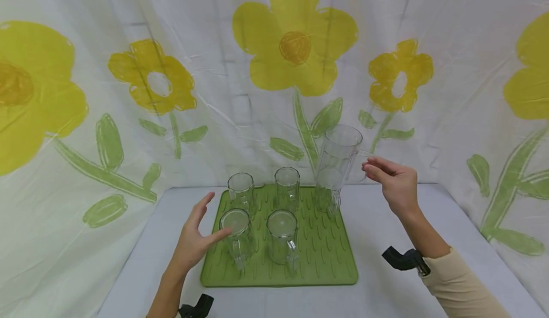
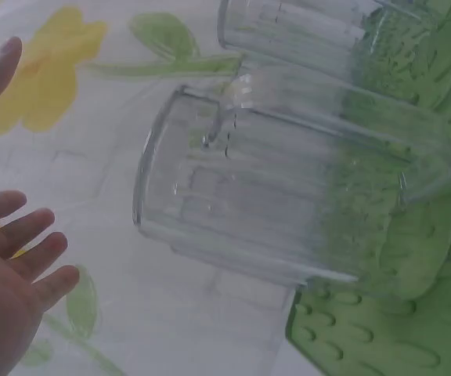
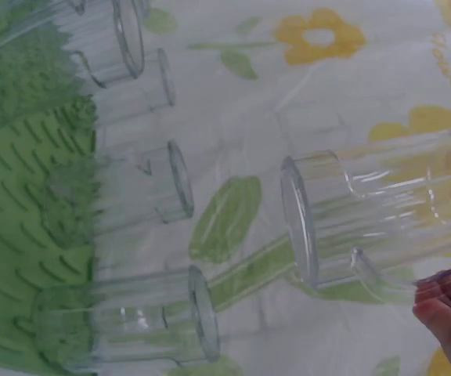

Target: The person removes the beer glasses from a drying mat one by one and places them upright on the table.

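Left hand [image 1: 195, 239] spreading wide; right hand [image 1: 397, 184] pinching mug [image 1: 341, 141] (clear glass); mat [image 1: 319, 265] lying on table [image 1: 366, 227], flowered cloth [image 1: 223, 132] hanging far.

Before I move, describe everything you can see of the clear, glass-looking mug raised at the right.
The clear, glass-looking mug is cylindrical, with lengthwise lines along its wall and one looped handle. It's roughly vertical, raised off the textured green mat near the far right corner; which end is up, I can't tell. The person's right hand pinches the handle; nothing else visibly touches it.
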A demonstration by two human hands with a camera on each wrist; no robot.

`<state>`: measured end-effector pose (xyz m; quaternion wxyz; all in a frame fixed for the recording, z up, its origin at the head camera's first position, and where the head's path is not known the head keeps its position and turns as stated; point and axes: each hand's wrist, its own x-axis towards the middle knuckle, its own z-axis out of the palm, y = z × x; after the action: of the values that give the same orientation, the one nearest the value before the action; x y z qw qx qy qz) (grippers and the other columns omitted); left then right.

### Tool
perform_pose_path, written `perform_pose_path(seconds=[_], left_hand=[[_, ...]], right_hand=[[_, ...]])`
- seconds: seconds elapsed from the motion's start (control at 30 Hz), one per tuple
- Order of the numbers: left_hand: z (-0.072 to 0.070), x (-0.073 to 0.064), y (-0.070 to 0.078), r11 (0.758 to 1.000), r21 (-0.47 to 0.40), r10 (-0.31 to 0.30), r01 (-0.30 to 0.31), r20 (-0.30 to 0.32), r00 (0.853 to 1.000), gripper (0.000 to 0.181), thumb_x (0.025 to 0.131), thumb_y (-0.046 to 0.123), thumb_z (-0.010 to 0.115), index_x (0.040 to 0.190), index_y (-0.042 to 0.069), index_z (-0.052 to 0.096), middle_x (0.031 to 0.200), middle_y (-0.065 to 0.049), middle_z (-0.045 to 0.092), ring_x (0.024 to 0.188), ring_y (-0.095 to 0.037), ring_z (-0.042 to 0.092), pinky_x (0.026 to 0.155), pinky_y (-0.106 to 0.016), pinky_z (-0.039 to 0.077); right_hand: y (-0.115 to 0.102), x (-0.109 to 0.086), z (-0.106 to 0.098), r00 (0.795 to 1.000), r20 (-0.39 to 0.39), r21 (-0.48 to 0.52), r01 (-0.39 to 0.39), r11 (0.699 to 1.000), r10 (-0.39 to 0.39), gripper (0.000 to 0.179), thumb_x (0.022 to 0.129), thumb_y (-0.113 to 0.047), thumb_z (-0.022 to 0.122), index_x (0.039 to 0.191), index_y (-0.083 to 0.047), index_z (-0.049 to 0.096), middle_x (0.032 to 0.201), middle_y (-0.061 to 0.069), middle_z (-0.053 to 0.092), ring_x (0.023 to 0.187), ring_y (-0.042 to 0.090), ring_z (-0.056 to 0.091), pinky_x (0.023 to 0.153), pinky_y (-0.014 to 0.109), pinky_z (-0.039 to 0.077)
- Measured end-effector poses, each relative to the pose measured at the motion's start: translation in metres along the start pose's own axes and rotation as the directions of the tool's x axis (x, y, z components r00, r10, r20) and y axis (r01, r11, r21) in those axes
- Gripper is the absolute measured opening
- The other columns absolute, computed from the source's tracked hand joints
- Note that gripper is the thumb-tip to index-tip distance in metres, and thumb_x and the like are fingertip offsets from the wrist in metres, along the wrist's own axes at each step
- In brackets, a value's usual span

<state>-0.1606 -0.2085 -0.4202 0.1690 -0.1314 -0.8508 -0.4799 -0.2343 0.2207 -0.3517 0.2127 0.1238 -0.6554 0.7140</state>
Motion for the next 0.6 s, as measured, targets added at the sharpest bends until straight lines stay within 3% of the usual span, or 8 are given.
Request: perform_pose_path(seconds=[0.17,0.3,0.37,0.4,0.47,0.53,0.6], left_hand=[[-0.01,-0.009,-0.019,0.997,0.028,-0.068,0.067,0.037,0.997,0.093,0.078,0.012,0.081,0.153,0.009,0.027,0.156,-0.018,0.032,0.143,-0.04,0.029,0.108,0.0,0.02],[-0.015,-0.018,-0.033,0.993,-0.014,-0.114,0.115,0.056,0.992,0.09,0.078,0.008,0.078,0.151,0.0,0.026,0.154,-0.024,0.032,0.142,-0.041,0.027,0.105,0.004,0.02],[-0.016,-0.023,-0.037,0.988,-0.018,-0.149,0.15,0.067,0.987,0.09,0.079,0.007,0.078,0.151,-0.002,0.025,0.154,-0.025,0.032,0.142,-0.042,0.027,0.114,-0.007,0.025],[-0.016,-0.025,-0.04,0.986,-0.013,-0.167,0.169,0.071,0.983,0.09,0.078,0.008,0.078,0.151,-0.002,0.025,0.154,-0.026,0.032,0.142,-0.042,0.027,0.114,-0.007,0.024],[-0.016,-0.029,-0.044,0.979,-0.01,-0.2,0.202,0.085,0.976,0.092,0.078,0.008,0.079,0.151,-0.002,0.024,0.155,-0.026,0.03,0.143,-0.043,0.026,0.121,-0.027,0.026],[-0.015,-0.033,-0.048,0.972,0.001,-0.232,0.233,0.097,0.968,0.093,0.078,0.008,0.079,0.151,-0.002,0.023,0.155,-0.026,0.029,0.143,-0.044,0.025,0.119,-0.051,0.023],[-0.014,-0.037,-0.053,0.968,0.012,-0.251,0.251,0.11,0.962,0.095,0.077,0.009,0.08,0.151,-0.003,0.023,0.155,-0.028,0.027,0.143,-0.046,0.024,0.119,-0.056,0.023]], right_hand=[[0.0,0.004,-0.005,0.995,-0.099,0.041,-0.016,0.999,0.02,0.034,0.083,0.01,0.069,0.113,0.023,0.06,0.085,-0.007,0.077,0.077,0.005,0.074,0.07,0.019,0.059],[0.004,0.006,-0.01,0.982,-0.182,0.004,-0.043,0.999,0.043,0.033,0.082,0.01,0.07,0.112,0.02,0.062,0.083,-0.007,0.076,0.075,0.004,0.073,0.068,0.017,0.059],[0.006,0.007,-0.013,0.976,-0.211,-0.013,-0.05,0.999,0.046,0.033,0.081,0.01,0.071,0.112,0.019,0.063,0.082,-0.008,0.076,0.074,0.003,0.073,0.067,0.016,0.059],[0.006,0.007,-0.014,0.974,-0.222,-0.016,-0.05,0.999,0.045,0.034,0.081,0.01,0.071,0.113,0.019,0.063,0.082,-0.008,0.076,0.073,0.003,0.073,0.067,0.016,0.059],[0.008,0.008,-0.018,0.969,-0.242,-0.02,-0.049,0.999,0.043,0.035,0.08,0.011,0.071,0.113,0.02,0.062,0.081,-0.008,0.076,0.072,0.003,0.073,0.066,0.016,0.058],[0.009,0.008,-0.022,0.966,-0.256,-0.024,-0.047,0.999,0.039,0.036,0.08,0.011,0.071,0.113,0.022,0.061,0.081,-0.008,0.076,0.071,0.002,0.072,0.066,0.016,0.058],[0.011,0.008,-0.025,0.962,-0.272,-0.036,-0.048,0.998,0.036,0.037,0.08,0.009,0.072,0.113,0.021,0.061,0.08,-0.008,0.076,0.07,0.002,0.072,0.065,0.015,0.058]])
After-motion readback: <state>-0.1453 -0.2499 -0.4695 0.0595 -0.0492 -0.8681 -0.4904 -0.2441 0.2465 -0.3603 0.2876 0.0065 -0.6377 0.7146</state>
